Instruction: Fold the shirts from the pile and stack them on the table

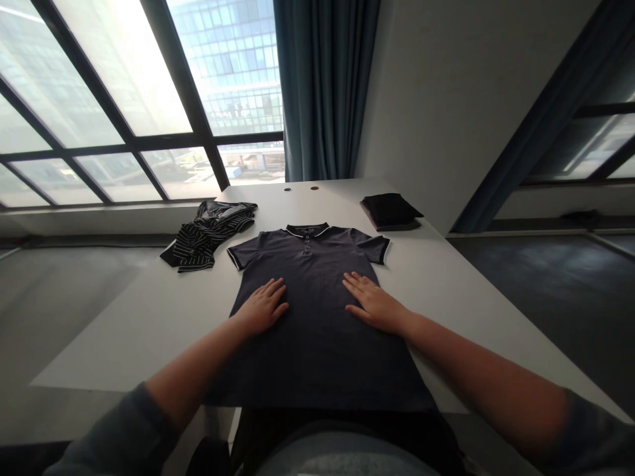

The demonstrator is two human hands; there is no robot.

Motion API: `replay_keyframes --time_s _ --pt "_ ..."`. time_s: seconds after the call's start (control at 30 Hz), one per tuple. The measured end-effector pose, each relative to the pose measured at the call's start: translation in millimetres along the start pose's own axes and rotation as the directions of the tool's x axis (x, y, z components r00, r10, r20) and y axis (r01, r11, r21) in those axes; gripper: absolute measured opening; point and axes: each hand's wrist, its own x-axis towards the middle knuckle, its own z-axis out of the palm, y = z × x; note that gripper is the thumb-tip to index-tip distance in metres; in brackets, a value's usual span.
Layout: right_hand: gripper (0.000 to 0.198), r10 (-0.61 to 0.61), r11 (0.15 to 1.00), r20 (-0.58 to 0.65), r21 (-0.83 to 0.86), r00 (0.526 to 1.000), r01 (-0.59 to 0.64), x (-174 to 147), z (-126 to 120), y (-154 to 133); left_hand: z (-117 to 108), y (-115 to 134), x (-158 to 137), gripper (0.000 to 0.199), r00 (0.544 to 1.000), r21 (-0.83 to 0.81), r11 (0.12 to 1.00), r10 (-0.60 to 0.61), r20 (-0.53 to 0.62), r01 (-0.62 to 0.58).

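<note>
A dark navy polo shirt (317,337) lies spread face up, its collar at the far end and its hem at the table's near edge. White trim lines the collar and the sleeve ends, and a short button placket runs down from the neck. My left hand (262,305) rests flat on the left side of the shirt's body, fingers stretched out. On the right side my right hand (372,303) lies flat too, fingers extended and thumb apart. Neither hand grips the cloth.
The white table (461,311) bears a crumpled black-and-white striped garment (208,231) at the back left. A folded black garment stack (391,211) sits at the back right. Behind the table hang blue curtains (327,92) beside a large window (233,73).
</note>
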Motion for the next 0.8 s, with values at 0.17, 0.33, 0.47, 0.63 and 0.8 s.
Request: replay_keyframes --time_s 0.17,0.33,0.47,0.63,0.8 --pt "0.08 0.033 0.998 0.056 -0.057 0.998 -0.03 82.7 5.0 1.0 2.6 16.1 80.2 0.069 0.996 0.014 0.998 -0.061 0.06 0.061" --pt "0.076 -0.02 0.998 0.125 -0.059 0.992 0.027 111.0 14.2 8.5 14.7 16.5 102.0 0.07 0.994 0.006 0.997 -0.081 0.071 0.081" --pt "0.078 0.032 0.998 0.142 -0.056 0.989 -0.025 108.1 20.5 19.5 23.1 7.5 93.7 0.069 0.997 0.002 0.997 -0.071 0.03 0.071" --pt "0.078 0.137 0.989 0.111 -0.069 0.984 -0.13 106.6 24.4 27.2 20.7 2.1 86.0 0.07 0.994 -0.008 0.994 -0.109 0.03 0.109" --pt "0.081 0.241 0.969 0.09 -0.076 0.966 -0.234 106.0 24.8 35.7 18.5 -9.2 79.7 0.07 0.982 -0.011 0.982 -0.186 0.023 0.186"
